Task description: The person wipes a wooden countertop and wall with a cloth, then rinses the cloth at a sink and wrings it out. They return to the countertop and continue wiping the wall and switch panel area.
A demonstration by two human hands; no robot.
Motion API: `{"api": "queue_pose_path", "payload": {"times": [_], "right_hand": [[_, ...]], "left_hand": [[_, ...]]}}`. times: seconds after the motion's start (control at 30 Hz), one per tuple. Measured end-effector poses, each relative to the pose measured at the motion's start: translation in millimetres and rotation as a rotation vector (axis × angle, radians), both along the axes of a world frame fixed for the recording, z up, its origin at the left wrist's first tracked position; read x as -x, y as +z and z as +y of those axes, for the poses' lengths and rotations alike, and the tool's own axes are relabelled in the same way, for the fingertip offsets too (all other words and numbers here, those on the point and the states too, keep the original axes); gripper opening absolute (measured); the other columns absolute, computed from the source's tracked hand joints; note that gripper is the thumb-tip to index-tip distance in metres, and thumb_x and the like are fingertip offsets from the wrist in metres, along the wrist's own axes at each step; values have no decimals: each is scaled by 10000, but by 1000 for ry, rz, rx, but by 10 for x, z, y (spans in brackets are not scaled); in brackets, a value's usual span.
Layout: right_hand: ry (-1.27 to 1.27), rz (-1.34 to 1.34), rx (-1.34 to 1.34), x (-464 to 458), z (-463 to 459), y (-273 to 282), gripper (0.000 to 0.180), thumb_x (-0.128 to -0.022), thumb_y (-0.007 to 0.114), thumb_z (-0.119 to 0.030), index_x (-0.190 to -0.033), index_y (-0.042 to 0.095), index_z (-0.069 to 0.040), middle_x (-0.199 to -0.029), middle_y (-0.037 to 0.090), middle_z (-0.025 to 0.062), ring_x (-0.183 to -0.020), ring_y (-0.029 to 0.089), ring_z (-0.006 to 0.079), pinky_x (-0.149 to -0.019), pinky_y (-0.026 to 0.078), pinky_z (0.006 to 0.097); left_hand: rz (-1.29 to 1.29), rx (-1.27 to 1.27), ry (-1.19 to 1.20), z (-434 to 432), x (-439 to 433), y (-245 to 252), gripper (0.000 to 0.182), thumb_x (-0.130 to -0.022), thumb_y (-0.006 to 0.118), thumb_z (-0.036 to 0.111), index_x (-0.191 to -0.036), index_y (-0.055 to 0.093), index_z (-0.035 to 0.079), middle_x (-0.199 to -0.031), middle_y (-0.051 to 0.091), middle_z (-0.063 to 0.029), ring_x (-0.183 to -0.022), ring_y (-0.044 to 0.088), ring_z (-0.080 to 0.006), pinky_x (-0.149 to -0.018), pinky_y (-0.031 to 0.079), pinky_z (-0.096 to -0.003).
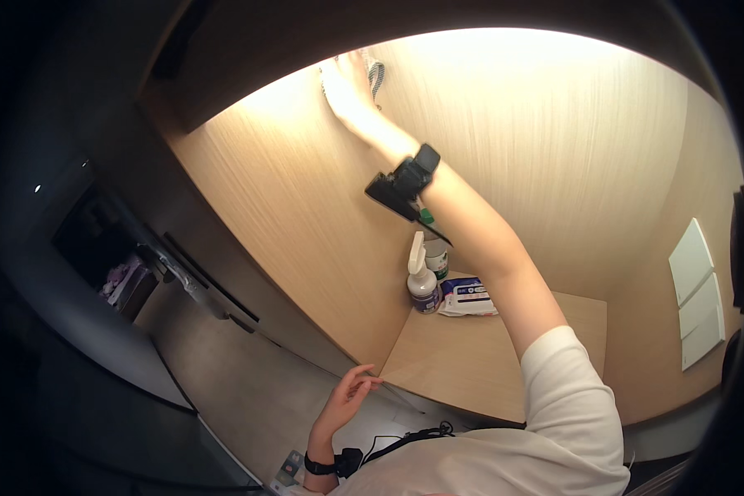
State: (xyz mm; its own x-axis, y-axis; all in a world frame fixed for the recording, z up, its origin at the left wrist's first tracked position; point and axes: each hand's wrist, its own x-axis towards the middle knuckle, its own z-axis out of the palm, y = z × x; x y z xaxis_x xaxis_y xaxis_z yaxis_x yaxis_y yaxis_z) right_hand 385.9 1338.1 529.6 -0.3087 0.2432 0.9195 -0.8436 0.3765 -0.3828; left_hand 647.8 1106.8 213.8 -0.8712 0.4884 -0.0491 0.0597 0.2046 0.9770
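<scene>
My right hand point(347, 80) is raised to the upper back corner of a wooden cabinet compartment, washed out by bright light. A patterned band or strap point(376, 77) shows beside it; whether the hand grips it is not clear. Low at the compartment's front left edge, my left hand point(347, 397) has its fingers loosely bent, with nothing seen in it. Below the raised arm, a white spray bottle point(423, 290) and a bottle with a green cap point(436, 254) stand upright on the wooden shelf point(459, 366). A pack of wipes point(468, 297) lies beside them, partly hidden by the arm.
White switch plates or panels point(699, 291) are fixed to the right wall. The cabinet's left side panel point(273, 235) ends in a dark edge. Beyond it, a dark handle point(211, 276) and a purple item point(124, 282) show in dim light. Dark cables point(434, 433) run near my waist.
</scene>
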Motion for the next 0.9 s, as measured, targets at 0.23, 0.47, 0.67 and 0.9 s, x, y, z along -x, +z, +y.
{"api": "queue_pose_path", "payload": {"times": [0.23, 0.47, 0.67, 0.9], "right_hand": [[7, 150, -108, -928, -680, -376, 557, -862, 404, -174, -1365, 310, 45, -1437, 271, 243, -1360, 184, 395, -1125, 119, 465], [183, 205, -170, -1622, -1087, -618, 682, -768, 432, -37, -1423, 239, -27, -1497, 172, 176, -1401, 104, 337, -1119, 93, 475], [70, 159, -147, -1144, -789, -689, 558, -836, 432, -114, -1373, 332, 2, -1441, 285, 219, -1365, 216, 355, -1116, 140, 465], [15, 44, 64, -22, -30, -565, 620, -959, 253, -425, -1435, 197, -31, -1506, 159, 155, -1400, 132, 277, -1139, 93, 409]], "left_hand": [[-19, 8, -11, 63, 0, 44, 324, -977, 441, 157, -1283, 421, 50, -1106, 613, -111, -1007, 572, -160, -895, 438, -285], [41, 10, -37, 59, -39, 13, 336, -976, 440, 142, -1302, 411, 63, -1118, 608, -118, -987, 586, -184, -890, 447, -298], [50, 17, 3, -17, -85, -20, 330, -973, 445, 140, -1292, 416, 60, -1121, 610, -117, -993, 585, -186, -891, 451, -304], [41, -17, 3, -97, -54, -37, 326, -972, 445, 135, -1288, 419, 60, -1117, 611, -123, -997, 585, -190, -894, 457, -312]]}}
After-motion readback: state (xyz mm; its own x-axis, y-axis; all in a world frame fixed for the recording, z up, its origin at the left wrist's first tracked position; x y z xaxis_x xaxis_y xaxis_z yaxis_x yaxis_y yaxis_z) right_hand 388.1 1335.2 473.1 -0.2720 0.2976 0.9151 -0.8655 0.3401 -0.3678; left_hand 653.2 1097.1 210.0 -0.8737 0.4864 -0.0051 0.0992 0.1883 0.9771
